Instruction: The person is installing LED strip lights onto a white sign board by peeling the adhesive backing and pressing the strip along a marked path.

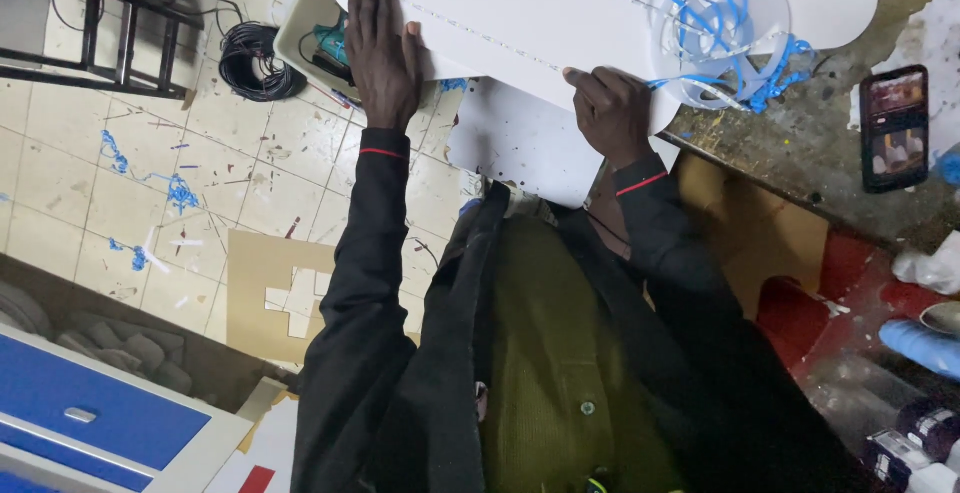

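Overhead, the head camera looked down the person's own chest, so the scene read upside down. The left hand [383,48] lay flat and open, fingers together and extended, palm down on the white board [520,13]. The right hand [612,111] was curled at the board's near rounded edge, fingers folded under or against it; whether it actually pinched the edge could not be told.

The white board rested on the workbench [800,143], overhanging its near side above the floor. A second white panel [520,148] lay just beneath it, sticking out toward the body. A thin dotted line ran across the board's face between the two hands.

On the board's far right sat a clear round spool [720,38] tangled with blue and white strip, loose ends spilling over the board's edge. A phone [893,128] with a lit screen lay on the bench, well apart from the right hand.

Near the left hand, beyond the board's edge: a coil of black cable [255,63] on the tiled floor [90,183], with blue scraps scattered about. A cardboard sheet [265,293] with cut-out shapes lay on the tiles. A blue-fronted cabinet [90,413] stood at lower left.

Both sleeves were black with a red cuff line.
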